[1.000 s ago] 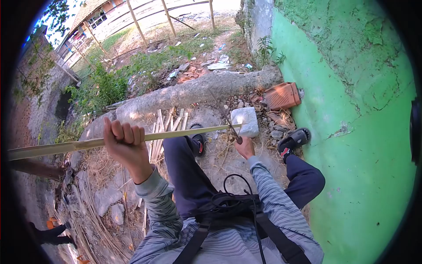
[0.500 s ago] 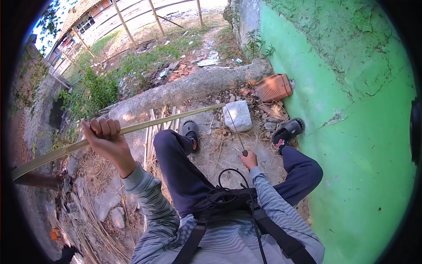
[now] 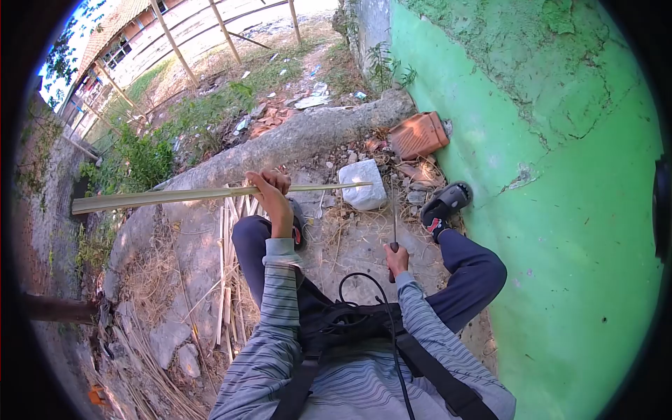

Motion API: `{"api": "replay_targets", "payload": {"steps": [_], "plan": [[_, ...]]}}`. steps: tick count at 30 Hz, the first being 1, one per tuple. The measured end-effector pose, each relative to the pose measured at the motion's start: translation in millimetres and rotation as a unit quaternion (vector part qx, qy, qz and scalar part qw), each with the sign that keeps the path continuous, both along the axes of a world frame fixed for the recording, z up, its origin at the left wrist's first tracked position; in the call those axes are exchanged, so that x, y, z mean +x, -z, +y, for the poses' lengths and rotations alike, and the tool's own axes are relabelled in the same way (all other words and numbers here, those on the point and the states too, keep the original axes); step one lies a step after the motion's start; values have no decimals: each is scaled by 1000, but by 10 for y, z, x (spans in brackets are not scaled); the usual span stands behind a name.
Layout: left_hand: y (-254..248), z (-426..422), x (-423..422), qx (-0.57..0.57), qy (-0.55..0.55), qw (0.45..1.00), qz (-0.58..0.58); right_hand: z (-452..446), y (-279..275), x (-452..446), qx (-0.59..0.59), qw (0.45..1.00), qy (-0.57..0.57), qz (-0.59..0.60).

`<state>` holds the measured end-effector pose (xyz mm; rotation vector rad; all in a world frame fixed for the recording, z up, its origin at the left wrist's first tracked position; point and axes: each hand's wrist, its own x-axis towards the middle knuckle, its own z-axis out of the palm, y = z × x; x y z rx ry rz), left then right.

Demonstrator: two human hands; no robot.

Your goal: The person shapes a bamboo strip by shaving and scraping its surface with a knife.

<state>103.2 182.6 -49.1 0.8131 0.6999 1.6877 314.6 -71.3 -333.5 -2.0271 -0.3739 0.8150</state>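
Note:
A long, pale split-bamboo strip [image 3: 161, 199] runs crosswise in front of me, its broad end out to the left. My left hand [image 3: 274, 192] is closed around it, and its thin tip crosses over a white stone block [image 3: 360, 196] on the ground. Whether the tip touches the block I cannot tell. My right hand [image 3: 397, 260] grips the dark handle of a thin knife [image 3: 394, 220]. The blade points away from me, just right of the block and apart from the strip's tip.
A green wall [image 3: 560, 280] rises close on my right, with an orange hollow brick [image 3: 418, 136] at its foot. A low concrete ledge [image 3: 280, 150] crosses ahead. Several bamboo slats [image 3: 225, 280] lie by my left leg. A dark beam [image 3: 59, 308] juts in at left.
My left hand has moved right and forward with the bamboo strip, which now lies nearer level. The knife blade has swung right, away from the block and the strip's tip.

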Motion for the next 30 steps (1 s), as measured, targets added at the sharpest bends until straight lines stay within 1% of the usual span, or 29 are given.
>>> {"api": "replay_targets", "payload": {"steps": [1,2,3,4,5,6,7,8,10,12,14,16,17,19,21,22,23,24,26,27,28,30], "plan": [[31,12,-61,-10,41,999,1,9,77,-26,8,999,-23,-38],[61,21,-123,-18,80,997,2,9,146,-44,8,999,-25,-35],[111,21,-171,1,110,994,7,51,-20,-108,-1,999,-42,-4],[53,-27,-162,2,109,994,9,127,-72,-143,-9,998,-58,27],[6,-92,-139,55,116,990,57,211,-123,-177,-8,998,-58,28],[-41,-152,-135,106,123,981,106,276,-131,-205,23,996,-85,1],[-52,-183,-156,106,135,979,111,347,-141,-230,54,992,-112,-27],[-65,-212,-150,106,136,979,112,414,-154,-251,53,992,-111,-25],[-76,-242,-102,67,166,982,54,562,-333,-290,98,976,-159,-110],[-37,-241,-129,78,185,978,62,670,-515,-310,79,977,-172,-94],[50,-202,-217,90,202,973,69,785,-630,-310,82,963,-219,-137],[177,-120,-367,120,277,948,103,874,-804,-308,94,958,-235,-136],[226,-90,-400,118,277,948,103,920,-882,-304,107,953,-250,-136],[287,-43,-442,117,296,946,55,1004,-864,-285,114,948,-260,-147],[360,-35,-527,118,291,947,72,1090,-828,-249,121,942,-270,-158],[383,-31,-552,121,287,946,90,1129,-802,-207,103,935,-289,-175],[420,-47,-546,115,279,951,74,1158,-778,-170,85,928,-308,-192],[389,-64,-533,114,279,951,74,1180,-729,-127,84,928,-308,-191],[367,-68,-539,99,267,955,87,1238,-580,-23,57,942,-293,-152],[403,-68,-554,97,266,955,87,1262,-566,-5,38,955,-277,-98],[438,-59,-560,90,261,958,81,1264,-550,0,36,955,-277,-97],[440,-7,-555,85,255,960,76,1294,-579,-6,58,947,-286,-134]]}}
